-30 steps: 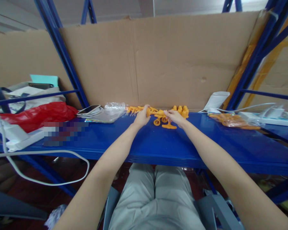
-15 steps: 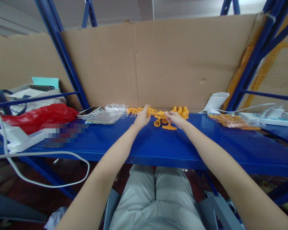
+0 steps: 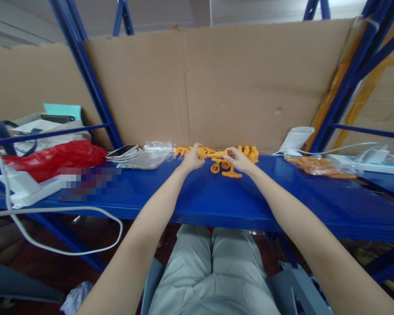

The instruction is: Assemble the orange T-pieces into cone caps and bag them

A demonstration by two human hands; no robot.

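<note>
Both my arms reach to the back of a blue metal shelf (image 3: 216, 199). My left hand (image 3: 192, 160) is closed round one end of a long orange plastic part (image 3: 213, 154). My right hand (image 3: 237, 160) pinches the other end of the same part, held just above the shelf. Under it lie loose orange parts (image 3: 223, 168), among them a T-shaped one (image 3: 231, 174) and small cup-like ones. A row of upright orange pieces (image 3: 249, 152) stands behind my right hand. More orange pieces (image 3: 182, 151) lie to the left.
A cardboard sheet (image 3: 223, 83) backs the shelf. Left: a clear plastic bag (image 3: 149, 157), a phone (image 3: 121, 151) on white cable, a red bag (image 3: 52, 159). Right: a white pouch (image 3: 295, 139), a bag of orange parts (image 3: 318, 166), a white power strip (image 3: 364, 162). Blue uprights (image 3: 85, 74) frame the bay.
Both hands have lifted slightly and now hold the long orange part stretched between them; the right hand has shifted up from the loose parts on the shelf.
</note>
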